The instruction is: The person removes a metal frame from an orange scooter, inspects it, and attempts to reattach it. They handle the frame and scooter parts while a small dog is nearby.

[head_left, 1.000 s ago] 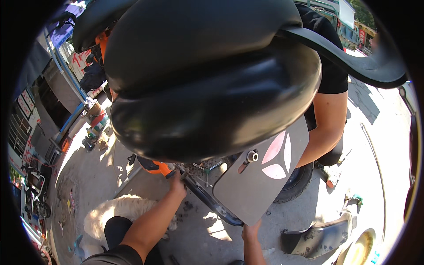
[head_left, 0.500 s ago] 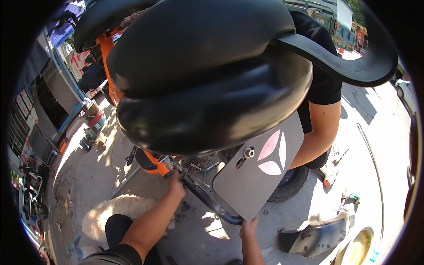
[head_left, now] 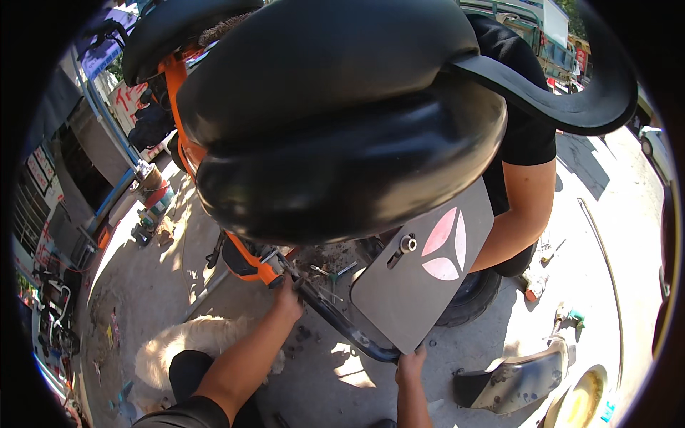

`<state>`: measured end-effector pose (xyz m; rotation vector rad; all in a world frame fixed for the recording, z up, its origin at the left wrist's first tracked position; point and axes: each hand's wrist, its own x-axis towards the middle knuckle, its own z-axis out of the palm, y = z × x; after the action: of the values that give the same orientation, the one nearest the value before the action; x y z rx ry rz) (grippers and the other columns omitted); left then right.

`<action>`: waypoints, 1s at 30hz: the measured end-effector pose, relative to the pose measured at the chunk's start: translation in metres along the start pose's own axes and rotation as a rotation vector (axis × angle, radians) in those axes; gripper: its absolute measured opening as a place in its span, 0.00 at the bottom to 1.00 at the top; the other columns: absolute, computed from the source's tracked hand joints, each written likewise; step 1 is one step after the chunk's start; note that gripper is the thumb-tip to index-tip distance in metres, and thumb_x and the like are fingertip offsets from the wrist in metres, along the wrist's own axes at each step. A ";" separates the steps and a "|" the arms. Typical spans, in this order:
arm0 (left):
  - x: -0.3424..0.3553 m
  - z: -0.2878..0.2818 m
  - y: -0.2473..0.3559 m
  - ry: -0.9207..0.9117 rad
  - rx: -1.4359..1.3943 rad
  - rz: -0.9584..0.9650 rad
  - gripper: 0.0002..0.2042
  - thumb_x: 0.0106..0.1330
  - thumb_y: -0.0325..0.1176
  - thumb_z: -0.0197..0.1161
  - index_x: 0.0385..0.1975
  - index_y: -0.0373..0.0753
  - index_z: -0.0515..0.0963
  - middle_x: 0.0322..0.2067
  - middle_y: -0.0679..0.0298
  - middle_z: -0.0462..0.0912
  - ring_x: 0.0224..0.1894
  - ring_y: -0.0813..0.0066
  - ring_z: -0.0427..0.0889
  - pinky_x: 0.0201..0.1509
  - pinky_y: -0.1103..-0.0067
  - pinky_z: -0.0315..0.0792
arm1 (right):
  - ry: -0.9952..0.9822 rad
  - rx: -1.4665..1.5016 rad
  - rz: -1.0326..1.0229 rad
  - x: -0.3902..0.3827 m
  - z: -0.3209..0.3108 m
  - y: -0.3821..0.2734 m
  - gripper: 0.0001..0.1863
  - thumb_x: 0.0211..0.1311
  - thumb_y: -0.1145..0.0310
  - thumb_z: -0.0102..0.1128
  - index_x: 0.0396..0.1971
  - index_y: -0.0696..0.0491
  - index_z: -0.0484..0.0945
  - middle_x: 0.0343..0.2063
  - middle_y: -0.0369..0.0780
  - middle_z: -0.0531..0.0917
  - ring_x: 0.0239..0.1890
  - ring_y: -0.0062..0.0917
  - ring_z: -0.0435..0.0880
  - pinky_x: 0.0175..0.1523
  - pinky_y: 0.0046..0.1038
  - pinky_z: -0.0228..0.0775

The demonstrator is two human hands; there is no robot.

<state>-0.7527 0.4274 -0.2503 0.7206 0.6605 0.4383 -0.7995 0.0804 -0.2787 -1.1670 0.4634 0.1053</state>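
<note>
A large black padded seat (head_left: 335,171) overhangs an orange vehicle frame (head_left: 176,103). Below it, my left hand (head_left: 287,298) is closed around a black curved tube (head_left: 335,324) beside an orange-and-black housing (head_left: 250,260). My right hand (head_left: 410,362) grips the same tube at its lower bend, just under the corner of a grey flat plate (head_left: 399,299) with pale pink petal shapes and a slotted bolt. A tire (head_left: 471,299) is partly hidden behind the plate. A co-worker's arm (head_left: 524,221) reaches behind the plate from the right; that hand is hidden.
A pale furry dog (head_left: 160,357) lies by my left leg. On the ground at right are a black curved fender (head_left: 510,378), a tool (head_left: 569,317), a basin (head_left: 578,396) and a long rod (head_left: 606,264). A bucket (head_left: 151,187) and parked two-wheelers (head_left: 57,314) stand left.
The seat, plate and black handle at upper right have shifted slightly. Over the last half second my right hand has moved a little rightward with the tube; my left grip looks the same.
</note>
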 end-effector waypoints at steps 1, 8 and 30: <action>0.002 -0.002 -0.001 -0.019 0.015 0.018 0.11 0.79 0.45 0.59 0.52 0.48 0.73 0.38 0.60 0.85 0.40 0.67 0.83 0.48 0.69 0.78 | 0.007 0.013 -0.032 0.001 -0.001 0.001 0.12 0.73 0.64 0.63 0.40 0.57 0.74 0.30 0.32 0.77 0.30 0.16 0.73 0.34 0.23 0.67; 0.008 -0.005 -0.006 -0.007 -0.008 0.005 0.13 0.80 0.45 0.58 0.55 0.48 0.71 0.38 0.59 0.85 0.38 0.67 0.84 0.46 0.69 0.80 | 0.024 0.038 -0.045 0.005 0.001 0.013 0.12 0.74 0.64 0.63 0.41 0.59 0.76 0.31 0.32 0.77 0.33 0.15 0.71 0.36 0.24 0.66; -0.029 0.044 0.001 0.372 0.112 -0.069 0.13 0.76 0.50 0.57 0.40 0.47 0.75 0.26 0.73 0.67 0.28 0.80 0.66 0.33 0.72 0.57 | -0.103 -0.219 0.254 0.024 -0.029 -0.015 0.14 0.70 0.62 0.65 0.41 0.58 0.75 0.31 0.39 0.82 0.30 0.27 0.87 0.32 0.37 0.86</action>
<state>-0.7439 0.3908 -0.2133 0.7266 1.0637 0.4796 -0.7821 0.0445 -0.2849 -1.3059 0.5165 0.4428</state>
